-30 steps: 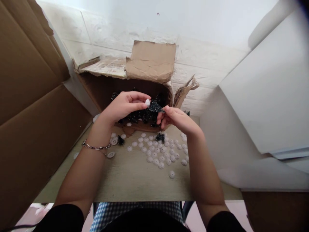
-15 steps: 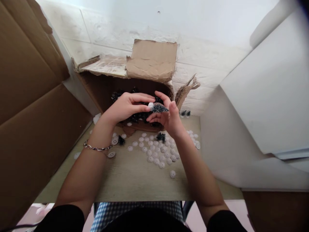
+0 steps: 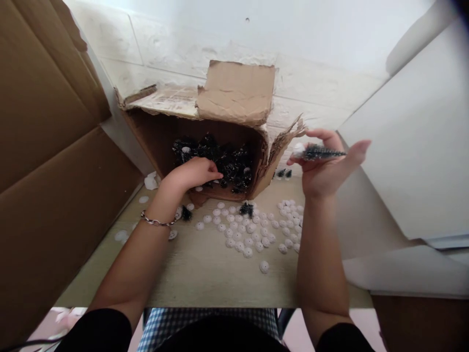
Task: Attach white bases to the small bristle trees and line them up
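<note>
White textured wall (image 3: 322, 63) stands at the far side of a pale green-grey wooden tabletop (image 3: 220, 281). Against it sits a torn brown cardboard box (image 3: 239, 88), its opening facing me and holding a pile of dark green, white-flecked bristle trees (image 3: 234, 166).

Right hand: my right hand (image 3: 324, 173) is raised to the right of the box, palm up. A single dark green, cone-shaped bristle tree with a round white base (image 3: 320, 152) lies across it. Its long axis runs left to right: base at the left, pointed tip at the right, towards the thumb. The thumb is spread away from the fingers; I cannot tell how firmly the fingers press.

Left hand: my left hand (image 3: 196, 171) is at the box opening, over the pile, thumb and fingers drawn together. I cannot tell whether they pinch anything.

Relative position: the single tree is well apart from my left hand, to its right. The pile is nearer to my left hand than to my right.

Near the box, scattered round white discs (image 3: 248, 253) lie on the tabletop, with one short dark bristle tree (image 3: 246, 209) among them.
</note>
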A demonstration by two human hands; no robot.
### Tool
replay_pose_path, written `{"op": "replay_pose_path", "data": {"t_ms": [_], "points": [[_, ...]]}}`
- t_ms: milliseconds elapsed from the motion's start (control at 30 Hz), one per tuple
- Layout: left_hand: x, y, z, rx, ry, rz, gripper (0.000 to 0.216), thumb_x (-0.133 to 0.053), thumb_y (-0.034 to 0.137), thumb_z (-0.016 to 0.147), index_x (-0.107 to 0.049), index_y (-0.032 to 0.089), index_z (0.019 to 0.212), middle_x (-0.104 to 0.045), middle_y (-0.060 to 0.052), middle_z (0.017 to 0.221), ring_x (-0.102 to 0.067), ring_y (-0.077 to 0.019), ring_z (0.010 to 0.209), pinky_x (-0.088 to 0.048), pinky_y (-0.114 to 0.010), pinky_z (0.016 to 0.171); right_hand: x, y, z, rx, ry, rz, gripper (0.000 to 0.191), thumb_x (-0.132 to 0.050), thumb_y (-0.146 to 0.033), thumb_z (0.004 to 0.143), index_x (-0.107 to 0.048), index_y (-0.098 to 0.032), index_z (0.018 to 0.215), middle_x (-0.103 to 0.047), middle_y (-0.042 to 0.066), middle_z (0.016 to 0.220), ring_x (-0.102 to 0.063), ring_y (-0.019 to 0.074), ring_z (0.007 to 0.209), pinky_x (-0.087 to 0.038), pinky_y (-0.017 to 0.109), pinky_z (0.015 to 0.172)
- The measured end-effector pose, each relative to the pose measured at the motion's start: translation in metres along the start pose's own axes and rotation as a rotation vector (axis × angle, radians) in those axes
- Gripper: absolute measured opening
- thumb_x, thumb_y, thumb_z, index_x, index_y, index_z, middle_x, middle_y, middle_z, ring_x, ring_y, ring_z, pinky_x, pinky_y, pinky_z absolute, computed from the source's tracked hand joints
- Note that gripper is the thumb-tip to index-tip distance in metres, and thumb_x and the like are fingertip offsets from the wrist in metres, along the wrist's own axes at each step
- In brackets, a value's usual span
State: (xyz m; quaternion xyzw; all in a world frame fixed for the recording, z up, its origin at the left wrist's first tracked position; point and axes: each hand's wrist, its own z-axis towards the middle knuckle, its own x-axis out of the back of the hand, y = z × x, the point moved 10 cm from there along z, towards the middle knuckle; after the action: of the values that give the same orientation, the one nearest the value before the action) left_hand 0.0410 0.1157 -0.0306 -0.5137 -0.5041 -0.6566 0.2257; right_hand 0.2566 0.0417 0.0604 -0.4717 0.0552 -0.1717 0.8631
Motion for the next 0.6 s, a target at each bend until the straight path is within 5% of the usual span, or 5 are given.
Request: {"op": "replay_pose_path", "data": {"t_ms": [67,133,200,300,600], "points": [[-0.016,-0.009,0.003,0.052,-0.104,0.052,0.042,-0.044,0.051,0.064,-0.063,0.015,0.073,-0.063,-0.005,0.069,-0.053,-0.0148,0.062,-0.037,-0.024,0.058,0.026,0.024,0.011,-0.021,0.14,0.013,0.064,-0.003,-0.061,0.073,-0.048,-0.018,0.087,-0.05,0.002,0.061,-0.051,0.0109,0.048,-0.042,0.025,0.047],[-0.026,-0.012,0.004,0.072,-0.179,0.086,0.044,-0.042,0.053,0.065,-0.062,0.014,0.069,-0.061,-0.005,0.064,-0.051,-0.014,0.057,-0.034,-0.024,0.053,0.039,0.069,0.02,-0.204,0.168,-0.094,0.063,-0.009,-0.063,0.071,-0.05,-0.016,0.083,-0.051,0.002,0.056,-0.05,0.0107,0.042,-0.041,0.024,0.042],[-0.03,-0.012,0.004,0.08,-0.204,0.129,0.046,-0.04,0.055,0.065,-0.061,0.014,0.068,-0.06,-0.006,0.064,-0.049,-0.0138,0.055,-0.032,-0.024,0.051,0.043,0.125,0.02,-0.484,0.097,-0.203,0.065,-0.015,-0.067,0.068,-0.05,-0.014,0.082,-0.052,0.003,0.051,-0.049,0.0123,0.038,-0.04,0.025,0.039],[-0.028,-0.013,0.004,0.105,-0.199,0.171,0.047,-0.038,0.056,0.065,-0.06,0.015,0.069,-0.06,-0.006,0.066,-0.049,-0.0137,0.056,-0.031,-0.023,0.05,0.046,0.179,0.013,-0.665,0.028,-0.336,0.07,-0.018,-0.069,0.066,-0.048,-0.012,0.095,-0.057,0.006,0.057,-0.052,0.0132,0.04,-0.042,0.026,0.042],[-0.029,-0.009,0.002,0.105,-0.213,0.166,0.049,-0.034,0.058,0.066,-0.059,0.015,0.072,-0.059,-0.005,0.067,-0.048,-0.0138,0.056,-0.03,-0.023,0.05,0.048,0.23,-0.004,-0.678,-0.124,-0.76,0.071,-0.021,-0.066,0.068,-0.052,-0.008,0.096,-0.06,0.015,0.079,-0.054,0.0136,0.044,-0.04,0.025,0.043]]}}
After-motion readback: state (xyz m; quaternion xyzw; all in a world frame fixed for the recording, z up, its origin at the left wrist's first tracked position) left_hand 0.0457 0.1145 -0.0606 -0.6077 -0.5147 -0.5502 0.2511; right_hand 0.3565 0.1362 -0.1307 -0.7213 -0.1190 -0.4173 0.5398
